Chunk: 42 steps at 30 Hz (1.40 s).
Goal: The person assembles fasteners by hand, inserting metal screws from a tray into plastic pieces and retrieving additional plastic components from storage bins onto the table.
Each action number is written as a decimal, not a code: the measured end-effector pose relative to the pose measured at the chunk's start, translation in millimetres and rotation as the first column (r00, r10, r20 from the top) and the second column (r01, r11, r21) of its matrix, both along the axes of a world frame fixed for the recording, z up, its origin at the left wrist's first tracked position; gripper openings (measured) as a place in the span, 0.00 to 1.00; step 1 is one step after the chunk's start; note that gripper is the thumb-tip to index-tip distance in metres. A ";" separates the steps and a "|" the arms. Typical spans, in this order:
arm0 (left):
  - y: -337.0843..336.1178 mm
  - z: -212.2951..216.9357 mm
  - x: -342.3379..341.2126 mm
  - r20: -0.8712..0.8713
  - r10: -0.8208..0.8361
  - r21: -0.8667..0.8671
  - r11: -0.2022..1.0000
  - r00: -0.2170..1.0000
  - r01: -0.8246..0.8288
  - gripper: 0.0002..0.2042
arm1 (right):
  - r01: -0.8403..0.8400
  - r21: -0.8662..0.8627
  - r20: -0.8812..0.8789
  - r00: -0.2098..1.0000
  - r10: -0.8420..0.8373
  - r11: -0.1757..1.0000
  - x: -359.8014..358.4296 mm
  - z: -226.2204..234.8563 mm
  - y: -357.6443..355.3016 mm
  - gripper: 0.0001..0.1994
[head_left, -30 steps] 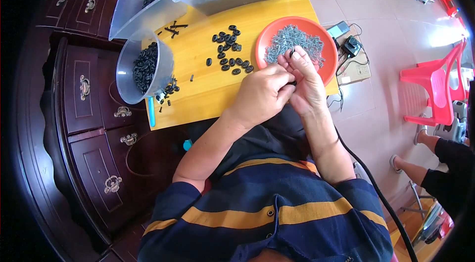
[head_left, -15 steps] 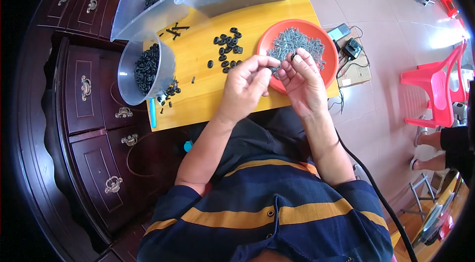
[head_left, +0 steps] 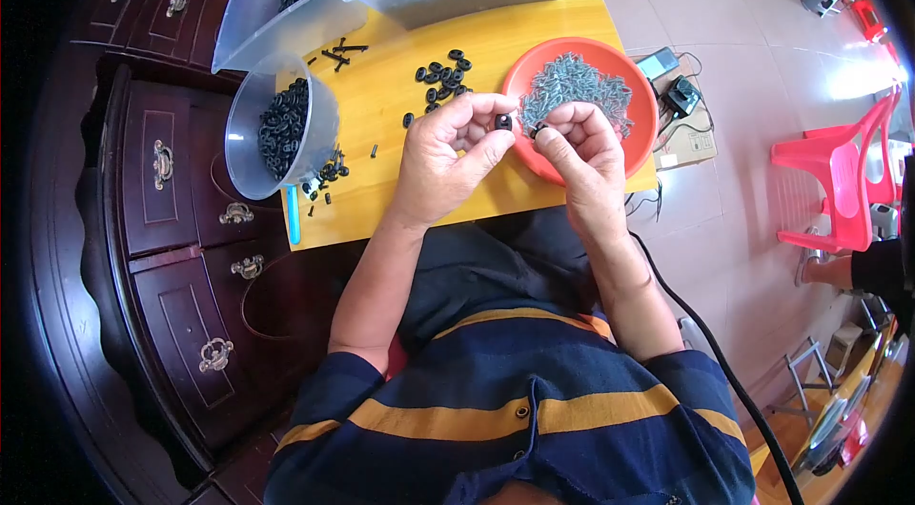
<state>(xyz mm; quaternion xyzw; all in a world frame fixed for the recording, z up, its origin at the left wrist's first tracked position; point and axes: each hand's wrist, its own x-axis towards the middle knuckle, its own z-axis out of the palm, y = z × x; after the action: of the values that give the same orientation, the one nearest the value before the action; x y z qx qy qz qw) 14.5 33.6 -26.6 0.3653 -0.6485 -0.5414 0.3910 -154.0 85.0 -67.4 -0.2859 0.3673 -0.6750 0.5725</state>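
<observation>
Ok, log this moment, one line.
left hand: pinching small black oval piece; right hand: pinching small dark piece; nearby: round red bowl, silvery pieces

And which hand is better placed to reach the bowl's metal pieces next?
Right hand, probably: it is over the orange bowl, nearer the metal pieces; the left hand pinches a black part farther left.

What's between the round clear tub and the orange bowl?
In the head view: black oval pieces, small dark bits nearer the tub, and the left hand.
</observation>
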 end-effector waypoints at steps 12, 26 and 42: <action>-7.7 5.4 9.6 0.158 -0.065 -0.182 0.979 0.985 0.094 0.14 | -0.066 0.009 -0.037 0.997 0.066 0.998 3.4 2.1 1.2 0.09; -12.4 5.4 6.3 0.217 -0.125 -0.227 0.958 0.968 0.175 0.13 | -0.112 0.006 -0.009 0.994 0.112 0.994 0.6 -1.2 1.4 0.08; -23.0 12.2 4.2 0.230 -0.249 -0.176 0.940 0.941 0.292 0.15 | -0.137 0.034 0.144 0.981 0.131 0.990 -1.0 -2.2 0.4 0.07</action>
<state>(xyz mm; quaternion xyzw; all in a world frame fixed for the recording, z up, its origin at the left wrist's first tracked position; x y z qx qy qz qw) 18.6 10.6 -14.3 0.2828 -0.7825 -0.4791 0.2796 -155.0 85.4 -69.6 -0.2490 0.3205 -0.6452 0.6473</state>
